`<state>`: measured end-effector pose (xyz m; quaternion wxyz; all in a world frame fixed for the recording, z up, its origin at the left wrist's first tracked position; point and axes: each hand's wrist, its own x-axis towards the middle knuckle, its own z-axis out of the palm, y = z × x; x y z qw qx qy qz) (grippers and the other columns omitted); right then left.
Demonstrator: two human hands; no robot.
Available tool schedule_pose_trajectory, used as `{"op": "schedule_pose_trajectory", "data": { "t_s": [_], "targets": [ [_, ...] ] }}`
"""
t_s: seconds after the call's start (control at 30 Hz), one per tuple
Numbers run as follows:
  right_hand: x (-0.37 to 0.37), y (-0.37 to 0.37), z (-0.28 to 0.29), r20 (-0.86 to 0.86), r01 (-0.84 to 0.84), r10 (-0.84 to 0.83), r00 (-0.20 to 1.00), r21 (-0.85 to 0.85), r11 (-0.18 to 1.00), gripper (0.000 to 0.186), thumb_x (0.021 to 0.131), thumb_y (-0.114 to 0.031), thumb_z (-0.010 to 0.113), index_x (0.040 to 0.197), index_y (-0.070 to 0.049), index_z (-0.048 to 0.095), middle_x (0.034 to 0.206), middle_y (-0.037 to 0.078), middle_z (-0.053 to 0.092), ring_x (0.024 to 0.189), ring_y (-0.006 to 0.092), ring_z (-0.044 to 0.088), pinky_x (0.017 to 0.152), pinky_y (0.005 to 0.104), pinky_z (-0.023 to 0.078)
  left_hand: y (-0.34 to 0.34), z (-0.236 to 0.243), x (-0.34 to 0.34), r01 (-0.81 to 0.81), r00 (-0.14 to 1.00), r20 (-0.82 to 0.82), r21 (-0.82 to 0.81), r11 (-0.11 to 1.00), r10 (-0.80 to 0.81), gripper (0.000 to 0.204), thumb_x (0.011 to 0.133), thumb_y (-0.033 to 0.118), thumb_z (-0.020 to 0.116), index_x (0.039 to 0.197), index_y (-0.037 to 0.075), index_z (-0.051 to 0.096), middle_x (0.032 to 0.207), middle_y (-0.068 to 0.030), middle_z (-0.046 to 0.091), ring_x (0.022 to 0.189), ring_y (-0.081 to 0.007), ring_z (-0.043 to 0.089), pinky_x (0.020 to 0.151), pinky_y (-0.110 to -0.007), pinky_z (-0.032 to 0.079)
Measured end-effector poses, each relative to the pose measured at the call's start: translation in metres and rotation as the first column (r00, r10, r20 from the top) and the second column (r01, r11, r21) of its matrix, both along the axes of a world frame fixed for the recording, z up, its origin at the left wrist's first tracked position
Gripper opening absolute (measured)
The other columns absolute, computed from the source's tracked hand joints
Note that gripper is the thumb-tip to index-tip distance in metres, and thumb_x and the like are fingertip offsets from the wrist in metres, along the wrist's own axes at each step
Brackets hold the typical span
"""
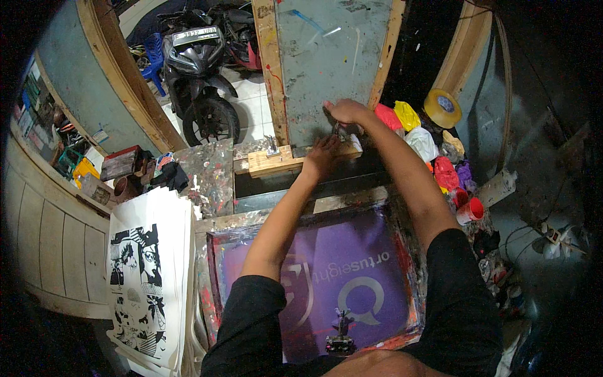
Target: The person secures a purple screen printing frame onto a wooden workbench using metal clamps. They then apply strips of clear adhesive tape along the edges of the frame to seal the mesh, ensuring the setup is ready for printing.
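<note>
Both my arms reach over a purple printing screen (pixel 320 242) with pale lettering and emblems, and a small metal fitting (pixel 341 336) at its lower edge. Beyond it, my right hand (pixel 345 113) is closed at a metal clamp (pixel 340 132) near the foot of an upright grey panel (pixel 330 63). My left hand (pixel 323 154) is just below, fingers bent at the clamp's wooden bar (pixel 264 163); what they grip is partly hidden. A second metal fitting (pixel 272 147) sits on the bar's left part.
Printed paper sheets (pixel 135 276) stack at left, beside a paint-stained board (pixel 207 166). At right lie coloured bags (pixel 445 173), a tape roll (pixel 443 108) and red cups (pixel 470 210). A scooter (pixel 198 94) stands through the doorway, near a blue chair (pixel 152 63).
</note>
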<state>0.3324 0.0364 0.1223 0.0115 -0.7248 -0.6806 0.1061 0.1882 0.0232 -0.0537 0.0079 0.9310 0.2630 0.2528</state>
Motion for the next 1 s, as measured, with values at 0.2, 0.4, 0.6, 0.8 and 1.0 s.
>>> {"op": "schedule_pose_trajectory", "data": {
  "t_s": [0.2, 0.4, 0.6, 0.8, 1.0],
  "targets": [
    [-0.019, -0.017, 0.021, 0.219, -0.024, 0.048, 0.975, -0.109, 0.994, 0.071, 0.1, -0.055, 0.027, 0.123, 0.002, 0.063, 0.129, 0.025, 0.059, 0.123, 0.0414, 0.055, 0.105, 0.0514, 0.041, 0.004, -0.005, -0.012, -0.057, 0.998, -0.026, 0.105, 0.993, 0.06, 0.062, 0.092, 0.046, 0.056, 0.14, 0.006, 0.048, 0.146, -0.0148, 0.047, 0.135, -0.0342, 0.043, 0.116, -0.047, 0.029],
    [-0.002, -0.004, -0.014, 0.096, 0.044, -0.057, 0.994, 0.128, 0.991, 0.071, 0.1, -0.054, 0.03, 0.113, 0.004, 0.067, 0.121, 0.027, 0.063, 0.115, 0.0395, 0.061, 0.098, 0.0506, 0.046, -0.013, 0.016, -0.013, -0.041, 0.999, 0.006, -0.081, 0.996, 0.041, 0.059, 0.093, 0.043, 0.056, 0.138, 0.006, 0.049, 0.148, -0.0144, 0.045, 0.136, -0.0338, 0.041, 0.116, -0.049, 0.027],
    [-0.007, 0.015, -0.008, -0.287, 0.166, -0.126, 0.95, 0.118, 0.979, 0.065, 0.099, -0.052, 0.034, 0.105, 0.0, 0.071, 0.108, 0.024, 0.069, 0.106, 0.0405, 0.066, 0.092, 0.0512, 0.049, -0.004, 0.011, -0.009, -0.033, 0.999, -0.035, -0.041, 0.999, 0.031, 0.059, 0.093, 0.046, 0.056, 0.137, 0.008, 0.05, 0.147, -0.0148, 0.045, 0.138, -0.0334, 0.039, 0.116, -0.05, 0.027],
    [-0.024, -0.013, -0.005, 0.209, 0.028, -0.06, 0.976, 0.15, 0.988, 0.054, 0.098, -0.045, 0.037, 0.11, -0.005, 0.071, 0.113, 0.021, 0.069, 0.107, 0.0406, 0.065, 0.093, 0.0529, 0.049, -0.004, 0.004, -0.004, -0.07, 0.995, -0.067, -0.013, 0.997, 0.069, 0.057, 0.092, 0.044, 0.057, 0.134, 0.007, 0.052, 0.145, -0.0158, 0.047, 0.137, -0.0333, 0.04, 0.115, -0.05, 0.029],
    [-0.022, -0.014, 0.003, 0.226, -0.059, 0.041, 0.973, 0.073, 0.996, 0.056, 0.098, -0.049, 0.039, 0.112, -0.004, 0.07, 0.116, 0.02, 0.068, 0.11, 0.0381, 0.064, 0.095, 0.0536, 0.047, 0.006, 0.0, -0.004, -0.027, 0.998, -0.065, -0.102, 0.994, 0.02, 0.06, 0.092, 0.047, 0.056, 0.137, 0.008, 0.05, 0.145, -0.0149, 0.047, 0.136, -0.0329, 0.041, 0.115, -0.049, 0.028]
  ]
}}
